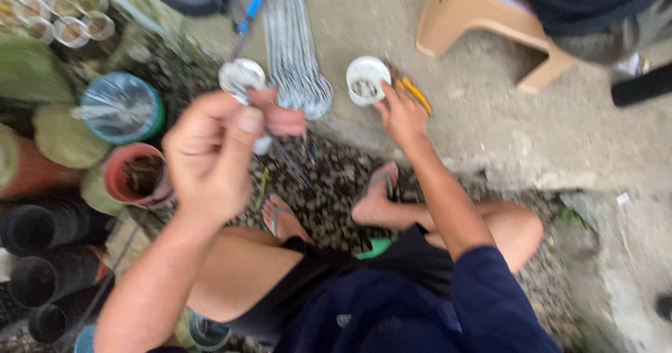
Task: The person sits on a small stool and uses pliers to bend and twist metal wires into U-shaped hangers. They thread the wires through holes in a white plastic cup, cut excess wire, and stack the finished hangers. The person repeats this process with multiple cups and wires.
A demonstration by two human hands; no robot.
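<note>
Far left: stacked black pots (pixel 42 269), a terracotta pot (pixel 133 174) with soil, a blue-lidded container (pixel 120 106), all crowding the near side. Left hand (pixel 217 157) raised, clenched on a thin wire piece (pixel 283 153), pinched between thumb and fingers; exact shape blurred. Just behind it, a small round silvery object (pixel 241 75), not identifiable. Centre: bundle of grey wire rods (pixel 292 45) lying on the concrete, looped ends toward the gravel. Right hand (pixel 400 115) extended, fingers spread and loose, fingertips touching the small white cup (pixel 367 80) holding small pieces; nothing gripped. Orange-handled pliers (pixel 413 94) just beside that hand. Judgement: keep the pinch firm and low on the wire, steady the cup before picking from it. Obstacles: pliers under the reach, own sandalled feet (pixel 374 192) on the gravel. Far right: beige plastic stool (pixel 483 17), another person seated on it.
</note>
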